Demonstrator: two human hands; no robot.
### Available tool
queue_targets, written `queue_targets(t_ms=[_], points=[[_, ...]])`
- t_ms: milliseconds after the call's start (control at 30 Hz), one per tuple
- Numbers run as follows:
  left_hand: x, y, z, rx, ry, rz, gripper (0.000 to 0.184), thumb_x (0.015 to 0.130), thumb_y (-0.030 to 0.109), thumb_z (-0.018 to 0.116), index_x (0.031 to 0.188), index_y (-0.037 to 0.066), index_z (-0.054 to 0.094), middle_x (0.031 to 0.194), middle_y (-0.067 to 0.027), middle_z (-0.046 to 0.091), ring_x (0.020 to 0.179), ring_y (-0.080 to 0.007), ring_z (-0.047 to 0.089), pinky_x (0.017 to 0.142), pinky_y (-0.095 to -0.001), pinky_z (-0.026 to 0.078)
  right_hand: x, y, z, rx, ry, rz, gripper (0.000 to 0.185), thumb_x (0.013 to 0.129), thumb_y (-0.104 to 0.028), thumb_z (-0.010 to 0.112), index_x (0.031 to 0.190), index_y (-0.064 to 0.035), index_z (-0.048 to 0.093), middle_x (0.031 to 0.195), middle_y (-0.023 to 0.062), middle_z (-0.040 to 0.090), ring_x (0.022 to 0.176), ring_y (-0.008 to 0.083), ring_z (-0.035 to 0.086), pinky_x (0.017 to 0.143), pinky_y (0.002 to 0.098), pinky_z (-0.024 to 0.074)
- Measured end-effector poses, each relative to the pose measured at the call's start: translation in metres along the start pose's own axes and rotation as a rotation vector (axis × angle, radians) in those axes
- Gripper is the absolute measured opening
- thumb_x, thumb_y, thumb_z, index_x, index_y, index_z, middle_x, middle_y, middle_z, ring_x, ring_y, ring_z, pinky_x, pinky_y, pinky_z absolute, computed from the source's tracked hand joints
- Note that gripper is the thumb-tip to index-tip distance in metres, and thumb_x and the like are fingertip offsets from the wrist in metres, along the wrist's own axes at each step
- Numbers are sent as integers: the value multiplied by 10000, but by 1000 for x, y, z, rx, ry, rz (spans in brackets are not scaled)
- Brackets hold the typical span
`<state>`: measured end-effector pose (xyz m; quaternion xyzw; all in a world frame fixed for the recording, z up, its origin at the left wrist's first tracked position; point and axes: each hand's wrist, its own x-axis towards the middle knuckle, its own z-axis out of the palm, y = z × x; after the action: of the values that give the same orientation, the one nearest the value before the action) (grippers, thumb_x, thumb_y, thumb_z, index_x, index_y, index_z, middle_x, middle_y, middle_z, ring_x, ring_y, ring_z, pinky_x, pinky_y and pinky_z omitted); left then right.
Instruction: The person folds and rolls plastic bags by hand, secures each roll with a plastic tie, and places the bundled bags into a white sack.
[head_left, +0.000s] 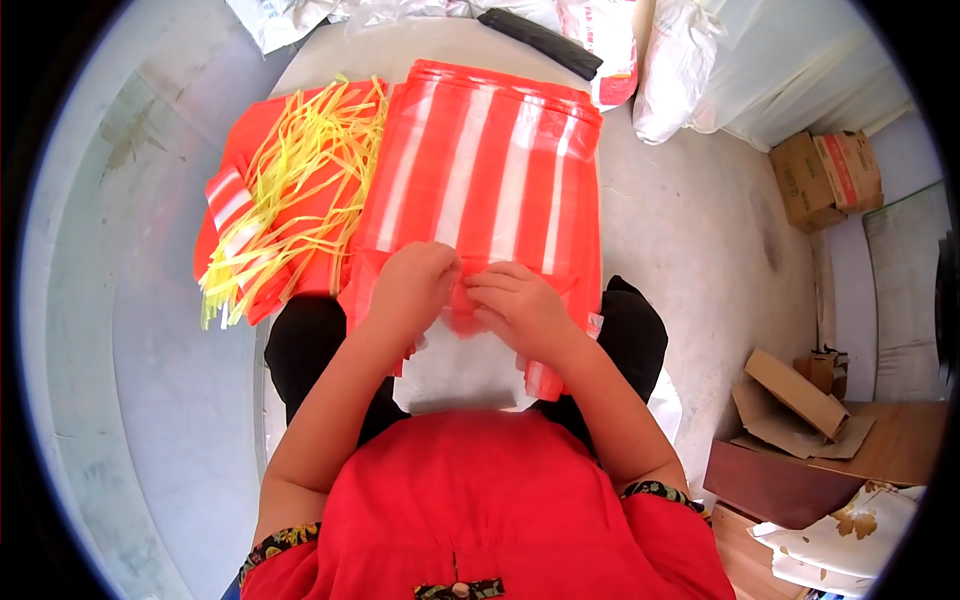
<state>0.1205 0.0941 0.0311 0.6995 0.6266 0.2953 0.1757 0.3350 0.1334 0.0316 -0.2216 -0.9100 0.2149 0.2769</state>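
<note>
A thick stack of red-and-white striped plastic bags [480, 170] lies in front of me, its near end hanging toward my lap. At that near end, my left hand [412, 285] has its fingers closed on the thin red plastic of a bag. My right hand [522, 308] is beside it, fingers bent and pinching the same plastic. A small bunched fold of red film shows between the two hands. To the left, a loose heap of yellow strips [325, 150] spreads over more red plastic [250, 135], with a folded striped piece [235, 212] next to it.
Beyond the stack are a black roll [540, 43] and white plastic sacks [680, 70]. Cardboard boxes [825, 180] stand at the right wall. Flattened cardboard [800, 405] rests on a brown wooden surface [890, 430] at the lower right, near a flowered cloth [850, 535].
</note>
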Motion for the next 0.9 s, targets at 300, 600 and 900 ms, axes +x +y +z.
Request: queue_targets(t_ms=[300,600,900], points=[[-16,1,-27,231,-44,356,418,800,28,727,1217,22,702,1252,-137,702,1187,-335,650,1038,-444,516,2,-2,-6,-2,-4,80,363,813,-53,773,1170,-12,719,1224,99,722,1097,302,670,936,400,570],[-6,-3,-29,288,-52,310,362,824,66,671,1180,41,732,1129,-103,743,1069,-302,682,938,-423,560,7,3,-9,-124,33,-8,441,788,-65,743,1218,8,676,1180,123,722,1014,314,684,895,420,575],[-1,-3,-40,258,3,267,352,799,87,715,1148,45,726,1031,-92,747,1017,-300,692,894,-414,565,9,4,1,-243,83,46,343,841,-35,660,1181,3,676,1132,138,739,995,317,709,855,426,580]])
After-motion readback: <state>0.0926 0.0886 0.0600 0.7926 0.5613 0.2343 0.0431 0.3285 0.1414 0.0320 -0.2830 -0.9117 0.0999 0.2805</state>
